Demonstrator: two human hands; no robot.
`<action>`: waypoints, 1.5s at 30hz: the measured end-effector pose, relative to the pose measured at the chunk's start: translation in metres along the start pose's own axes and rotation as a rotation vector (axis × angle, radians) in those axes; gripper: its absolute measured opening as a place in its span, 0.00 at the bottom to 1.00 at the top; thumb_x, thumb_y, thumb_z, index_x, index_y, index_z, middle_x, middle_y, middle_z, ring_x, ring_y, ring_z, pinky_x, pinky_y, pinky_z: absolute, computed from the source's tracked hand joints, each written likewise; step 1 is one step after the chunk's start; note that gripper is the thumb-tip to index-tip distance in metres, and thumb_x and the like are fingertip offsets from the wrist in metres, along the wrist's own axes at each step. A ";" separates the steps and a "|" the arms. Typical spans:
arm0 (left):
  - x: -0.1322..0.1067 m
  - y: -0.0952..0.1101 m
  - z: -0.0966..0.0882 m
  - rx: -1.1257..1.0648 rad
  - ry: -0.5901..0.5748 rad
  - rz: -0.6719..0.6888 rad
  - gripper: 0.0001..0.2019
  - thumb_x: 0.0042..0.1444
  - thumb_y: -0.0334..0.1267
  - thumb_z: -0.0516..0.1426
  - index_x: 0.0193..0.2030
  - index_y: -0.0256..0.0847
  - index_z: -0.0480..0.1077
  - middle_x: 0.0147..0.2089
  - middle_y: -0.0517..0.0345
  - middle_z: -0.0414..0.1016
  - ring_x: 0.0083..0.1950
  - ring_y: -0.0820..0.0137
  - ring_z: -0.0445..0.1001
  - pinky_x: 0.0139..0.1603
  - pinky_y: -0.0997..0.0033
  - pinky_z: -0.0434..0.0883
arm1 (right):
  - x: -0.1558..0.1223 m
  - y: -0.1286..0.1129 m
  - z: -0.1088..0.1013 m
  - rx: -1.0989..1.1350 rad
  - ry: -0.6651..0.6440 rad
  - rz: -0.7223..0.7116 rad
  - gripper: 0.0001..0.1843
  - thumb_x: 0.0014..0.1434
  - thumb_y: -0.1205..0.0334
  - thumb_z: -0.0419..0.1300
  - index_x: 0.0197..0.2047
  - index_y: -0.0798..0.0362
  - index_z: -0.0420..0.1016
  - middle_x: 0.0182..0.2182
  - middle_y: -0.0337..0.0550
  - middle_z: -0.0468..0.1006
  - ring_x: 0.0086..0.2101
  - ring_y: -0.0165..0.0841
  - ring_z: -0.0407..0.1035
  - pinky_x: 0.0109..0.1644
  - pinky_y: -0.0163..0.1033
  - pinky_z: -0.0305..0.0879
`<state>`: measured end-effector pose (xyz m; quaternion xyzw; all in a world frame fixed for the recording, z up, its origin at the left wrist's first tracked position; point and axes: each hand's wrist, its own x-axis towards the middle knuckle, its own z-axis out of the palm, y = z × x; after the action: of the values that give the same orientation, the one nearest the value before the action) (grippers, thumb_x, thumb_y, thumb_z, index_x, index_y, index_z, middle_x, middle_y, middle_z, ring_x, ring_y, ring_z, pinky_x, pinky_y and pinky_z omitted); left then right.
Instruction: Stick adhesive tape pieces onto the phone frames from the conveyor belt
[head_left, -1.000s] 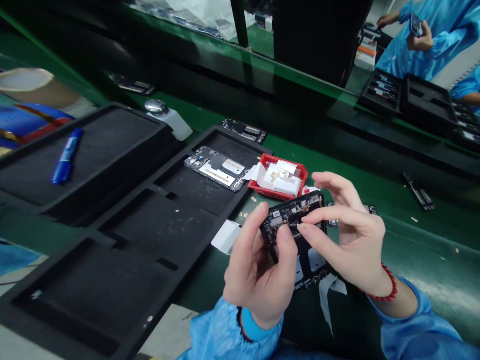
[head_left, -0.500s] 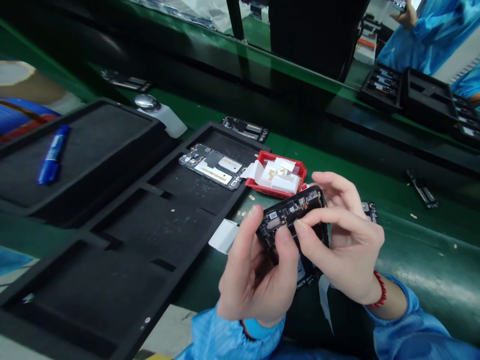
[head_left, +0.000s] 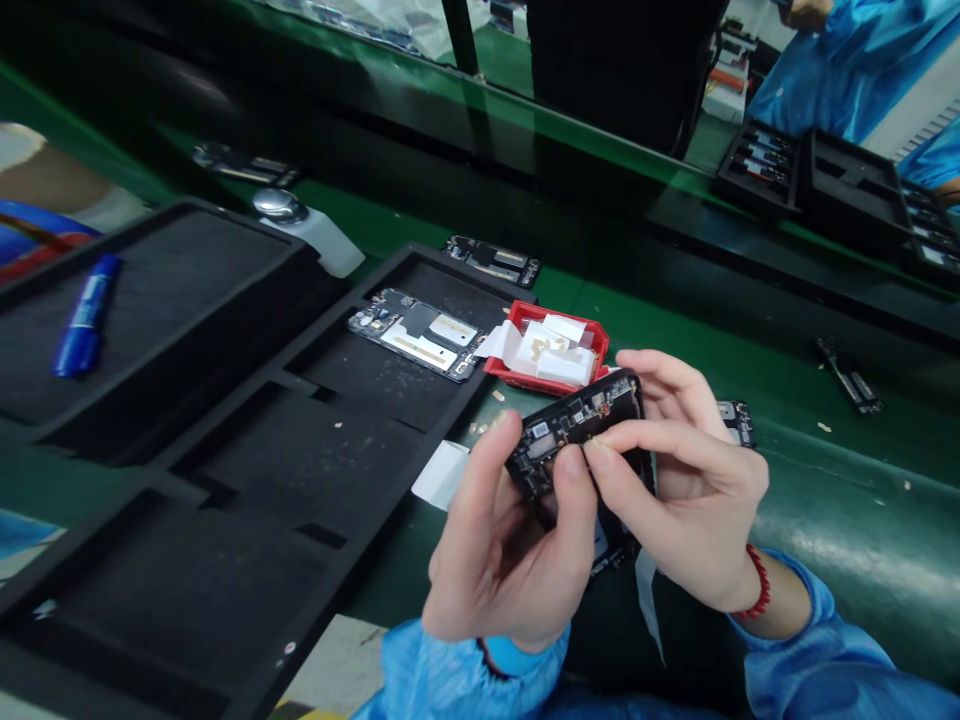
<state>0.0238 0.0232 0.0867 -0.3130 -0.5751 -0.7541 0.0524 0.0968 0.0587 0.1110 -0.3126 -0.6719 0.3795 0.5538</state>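
Observation:
My left hand (head_left: 517, 540) grips an opened phone body (head_left: 544, 440) along its left side, fingers closed, thumb pressed on its inner board. My right hand (head_left: 682, 480) is closed too, supporting the far right edge. Its thumb and index fingertip pinch together over the board, beside the left thumb; whatever lies between those fingertips is too small to make out. The phone body is tilted, its bare circuit board facing me. Partly hidden under my hands lies another phone part (head_left: 611, 548) with a strip of pale tape (head_left: 648, 600) hanging near it.
Beyond my hands stands a red bin (head_left: 536, 383) with white papers and small tan pieces. A black foam tray (head_left: 262, 450) at left carries a phone frame (head_left: 416, 335). A blue marker (head_left: 86, 315) lies on a black box (head_left: 187, 260). Another person's blue sleeve (head_left: 825, 70) shows at upper right.
My view has shifted slightly, so the trays and marker appear a little further left. Both hands keep nearly the same hold on the phone body, fingertips still on its board.

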 end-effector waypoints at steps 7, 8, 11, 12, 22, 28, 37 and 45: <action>0.001 0.000 -0.001 -0.008 -0.002 0.022 0.25 0.49 0.20 0.67 0.54 0.43 0.79 0.40 0.63 0.86 0.30 0.72 0.83 0.35 0.78 0.82 | 0.006 0.004 -0.007 0.098 -0.033 0.085 0.09 0.56 0.75 0.69 0.36 0.50 0.80 0.49 0.45 0.79 0.48 0.35 0.77 0.56 0.45 0.76; 0.001 0.001 -0.001 0.000 0.001 0.017 0.24 0.49 0.21 0.67 0.53 0.43 0.79 0.40 0.63 0.86 0.29 0.72 0.83 0.34 0.78 0.82 | 0.007 0.005 -0.006 0.086 -0.025 0.105 0.09 0.55 0.74 0.70 0.35 0.50 0.79 0.47 0.44 0.79 0.49 0.36 0.76 0.57 0.45 0.75; 0.001 0.001 0.000 0.049 -0.020 -0.031 0.21 0.50 0.23 0.67 0.52 0.40 0.80 0.37 0.61 0.86 0.28 0.71 0.83 0.31 0.77 0.81 | 0.001 0.010 -0.002 0.098 0.010 0.142 0.11 0.55 0.72 0.70 0.36 0.48 0.75 0.44 0.41 0.77 0.50 0.35 0.75 0.56 0.43 0.75; 0.002 0.000 0.000 0.074 -0.028 -0.064 0.20 0.51 0.25 0.67 0.51 0.39 0.80 0.36 0.60 0.86 0.27 0.71 0.82 0.29 0.78 0.80 | -0.002 0.012 -0.001 0.141 -0.006 0.164 0.13 0.56 0.70 0.70 0.42 0.47 0.74 0.46 0.42 0.77 0.49 0.35 0.76 0.55 0.42 0.76; 0.006 -0.045 -0.006 -0.234 -0.433 -0.307 0.25 0.67 0.41 0.59 0.70 0.57 0.64 0.68 0.53 0.69 0.64 0.60 0.74 0.57 0.64 0.78 | 0.095 0.115 -0.135 -0.537 0.005 0.258 0.33 0.67 0.54 0.62 0.69 0.52 0.54 0.54 0.53 0.80 0.53 0.39 0.78 0.58 0.43 0.74; 0.002 -0.045 -0.004 -0.147 -0.386 -0.307 0.19 0.62 0.35 0.62 0.60 0.47 0.73 0.62 0.48 0.74 0.56 0.61 0.79 0.52 0.64 0.78 | 0.154 0.162 -0.232 -0.884 -0.209 0.428 0.20 0.69 0.56 0.61 0.60 0.53 0.71 0.57 0.51 0.75 0.52 0.41 0.74 0.56 0.53 0.74; -0.004 -0.052 -0.005 -0.083 -0.434 -0.309 0.16 0.62 0.34 0.62 0.57 0.46 0.76 0.57 0.52 0.77 0.51 0.66 0.80 0.49 0.69 0.78 | 0.018 0.161 -0.206 -0.628 -0.848 0.331 0.58 0.37 0.47 0.81 0.68 0.50 0.67 0.67 0.54 0.69 0.67 0.51 0.63 0.71 0.53 0.61; -0.042 -0.047 0.006 -0.103 -0.880 -0.585 0.21 0.63 0.45 0.62 0.61 0.42 0.72 0.61 0.44 0.76 0.58 0.60 0.79 0.53 0.66 0.79 | -0.008 0.111 -0.171 -0.652 -0.525 0.186 0.48 0.51 0.53 0.73 0.70 0.51 0.57 0.63 0.59 0.68 0.61 0.51 0.66 0.63 0.63 0.68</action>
<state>0.0389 0.0321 0.0260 -0.4285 -0.5680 -0.5618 -0.4220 0.2662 0.1373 0.0290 -0.4234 -0.8439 0.2622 0.1995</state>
